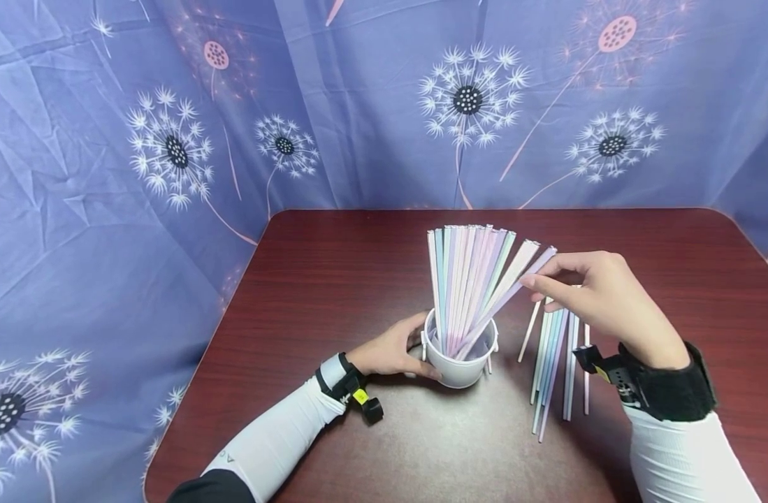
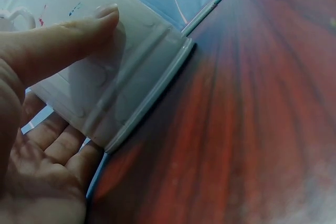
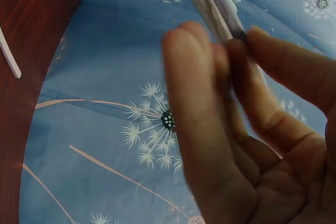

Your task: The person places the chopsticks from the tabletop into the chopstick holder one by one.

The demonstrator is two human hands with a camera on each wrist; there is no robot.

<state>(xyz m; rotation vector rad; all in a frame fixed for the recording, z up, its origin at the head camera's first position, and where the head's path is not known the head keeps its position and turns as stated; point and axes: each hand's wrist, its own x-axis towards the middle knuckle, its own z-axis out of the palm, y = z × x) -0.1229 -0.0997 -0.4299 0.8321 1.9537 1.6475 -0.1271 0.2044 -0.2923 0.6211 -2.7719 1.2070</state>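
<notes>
Your left hand (image 1: 393,349) cups the small white plastic bucket (image 1: 459,360); right hand (image 1: 600,297) fingers pinch a leaning pale lilac straw (image 1: 506,297) by its upper, far-right tip, long axis slanting down-left into the bucket.

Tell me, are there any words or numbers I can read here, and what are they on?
"AC": grey letters on the left arm's white sleeve, cut off, rest unreadable.
Small red and blue marks on the white cup: too blurred to read.
Yellow tag on the left wrist strap: too small to read.
</notes>
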